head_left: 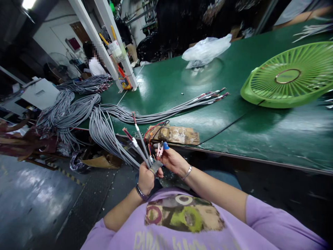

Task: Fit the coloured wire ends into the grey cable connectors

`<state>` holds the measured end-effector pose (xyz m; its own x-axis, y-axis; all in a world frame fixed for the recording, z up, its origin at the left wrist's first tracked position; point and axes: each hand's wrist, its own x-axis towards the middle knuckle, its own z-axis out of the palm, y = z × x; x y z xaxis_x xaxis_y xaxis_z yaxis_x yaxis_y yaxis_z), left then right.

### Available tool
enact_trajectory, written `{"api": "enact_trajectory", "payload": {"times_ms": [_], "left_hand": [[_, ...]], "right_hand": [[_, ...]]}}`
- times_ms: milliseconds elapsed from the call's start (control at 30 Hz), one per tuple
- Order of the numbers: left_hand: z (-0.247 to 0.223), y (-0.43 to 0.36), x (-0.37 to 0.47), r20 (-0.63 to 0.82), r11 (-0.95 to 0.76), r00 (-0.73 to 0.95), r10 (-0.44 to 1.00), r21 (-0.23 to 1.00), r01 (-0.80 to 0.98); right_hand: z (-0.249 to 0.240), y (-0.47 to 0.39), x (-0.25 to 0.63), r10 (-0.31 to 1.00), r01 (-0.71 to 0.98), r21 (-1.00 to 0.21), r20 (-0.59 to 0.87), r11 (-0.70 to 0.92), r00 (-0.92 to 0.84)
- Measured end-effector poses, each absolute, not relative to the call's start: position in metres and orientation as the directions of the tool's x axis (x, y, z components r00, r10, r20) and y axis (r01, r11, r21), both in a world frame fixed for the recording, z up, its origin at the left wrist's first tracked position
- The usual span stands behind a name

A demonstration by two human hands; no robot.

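My left hand [146, 179] is closed around several grey cables [142, 151] whose stripped ends, with coloured wires and white bands, point up and away. A grey wrap covers part of its fingers. Beside it, my right hand [173, 160] pinches a small pink connector or clip [159, 151] at the wire ends; a blue cover is on one fingertip. Behind my hands, a wooden block [184, 135] with red and black wires lies at the table edge. From the left, a thick bundle of grey cables [104, 133] runs down to my left hand.
The green table [161, 86] bears more cables [166, 114], a clear plastic bag [205, 50] and a green fan [288, 76] with a black cord. White posts [127, 66] stand at the back left. A person [96, 66] is beyond them.
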<state>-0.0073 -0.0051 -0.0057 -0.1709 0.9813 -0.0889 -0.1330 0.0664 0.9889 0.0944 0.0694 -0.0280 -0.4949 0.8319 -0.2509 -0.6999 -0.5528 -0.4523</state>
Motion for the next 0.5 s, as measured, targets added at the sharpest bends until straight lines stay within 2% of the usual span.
{"api": "enact_trajectory", "payload": {"times_ms": [333,500], "left_hand": [[0.0,-0.014,-0.013,-0.076,0.037,-0.191,0.979,0.98,-0.197],[0.005,-0.015,-0.011,-0.05,-0.001,-0.227,0.973,0.976,-0.219]], "right_hand": [[-0.025,0.062,0.109,0.771,-0.635,-0.462,-0.204,-0.62,-0.604],[-0.019,0.064,0.113,0.796,-0.632,-0.509,-0.209,-0.585,-0.568]]}}
